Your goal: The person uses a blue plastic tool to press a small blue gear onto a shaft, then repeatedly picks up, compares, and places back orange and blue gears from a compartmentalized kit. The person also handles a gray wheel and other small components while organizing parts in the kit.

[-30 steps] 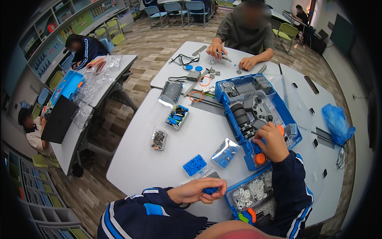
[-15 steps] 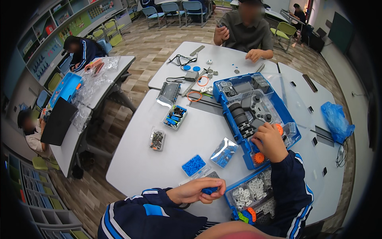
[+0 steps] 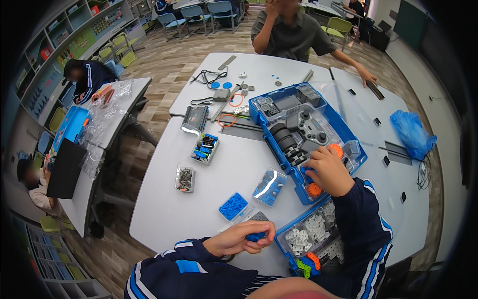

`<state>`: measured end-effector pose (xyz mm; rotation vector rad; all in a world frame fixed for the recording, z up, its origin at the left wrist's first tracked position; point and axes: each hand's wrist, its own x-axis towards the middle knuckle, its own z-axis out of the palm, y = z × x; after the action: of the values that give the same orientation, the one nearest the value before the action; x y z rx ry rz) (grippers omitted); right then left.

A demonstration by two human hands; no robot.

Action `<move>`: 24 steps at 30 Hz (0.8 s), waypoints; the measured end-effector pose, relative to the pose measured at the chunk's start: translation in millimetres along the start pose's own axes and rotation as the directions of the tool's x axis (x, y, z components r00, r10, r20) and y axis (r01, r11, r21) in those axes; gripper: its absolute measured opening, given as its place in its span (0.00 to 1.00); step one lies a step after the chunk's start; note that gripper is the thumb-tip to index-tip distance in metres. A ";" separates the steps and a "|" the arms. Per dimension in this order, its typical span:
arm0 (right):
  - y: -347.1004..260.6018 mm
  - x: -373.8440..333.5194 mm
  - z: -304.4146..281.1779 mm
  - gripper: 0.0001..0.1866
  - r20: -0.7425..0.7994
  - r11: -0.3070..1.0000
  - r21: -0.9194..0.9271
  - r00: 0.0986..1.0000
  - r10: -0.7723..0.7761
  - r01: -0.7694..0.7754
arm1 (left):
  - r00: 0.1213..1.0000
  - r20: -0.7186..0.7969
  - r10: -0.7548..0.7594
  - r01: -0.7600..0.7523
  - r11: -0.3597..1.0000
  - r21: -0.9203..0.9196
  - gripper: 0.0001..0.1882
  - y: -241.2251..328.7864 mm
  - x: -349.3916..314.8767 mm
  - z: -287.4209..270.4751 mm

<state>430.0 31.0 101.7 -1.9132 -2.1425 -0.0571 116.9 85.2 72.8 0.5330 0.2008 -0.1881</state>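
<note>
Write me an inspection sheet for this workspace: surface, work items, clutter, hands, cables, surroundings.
Surface: white table, several pushed together.
Work items: blue parts case, open, holding black wheels and orange gears; small blue part; second blue tray of white pieces at the near edge.
Clutter: small clear boxes of parts, blue plate, blue plastic bag.
Hands: left hand closed on the small blue part; right hand resting in the parts case by an orange gear.
Cables: black cable on the far table.
Surroundings: other people seated at the tables, shelves, chairs.
</note>
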 end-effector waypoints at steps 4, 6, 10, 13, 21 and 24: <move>1.9 0.8 -0.1 0.05 0.027 1.000 0.013 1.000 0.008 -0.008 | 1.000 -0.017 -0.016 0.016 1.000 0.001 0.19 0.7 0.7 0.4; 3.0 1.7 0.2 0.05 0.042 1.000 0.025 0.999 0.016 -0.017 | 1.000 -0.009 -0.008 0.008 1.000 -0.007 0.18 0.9 1.1 0.5; 3.7 3.3 -0.8 0.04 0.028 0.999 0.026 0.999 -0.038 0.037 | 1.000 -0.012 -0.010 0.010 1.000 -0.011 0.19 0.9 0.7 0.6; 3.2 4.4 -2.4 0.03 0.034 0.997 0.017 0.997 -0.073 0.073 | 1.000 -0.014 -0.009 0.009 1.000 -0.017 0.20 1.2 -0.3 0.4; 7.0 6.4 -0.7 0.06 0.039 0.990 0.024 0.989 -0.141 0.140 | 1.000 -0.014 0.000 0.000 0.999 -0.038 0.19 0.4 -0.4 -0.7; 9.2 6.1 0.9 0.07 0.036 0.990 0.072 0.991 -0.125 0.123 | 1.000 -0.018 0.005 -0.006 1.000 -0.026 0.19 0.1 -0.8 -0.6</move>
<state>438.4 38.3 100.8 -1.7564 -2.2575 0.0323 116.1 85.7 72.6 0.5093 0.2191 -0.1754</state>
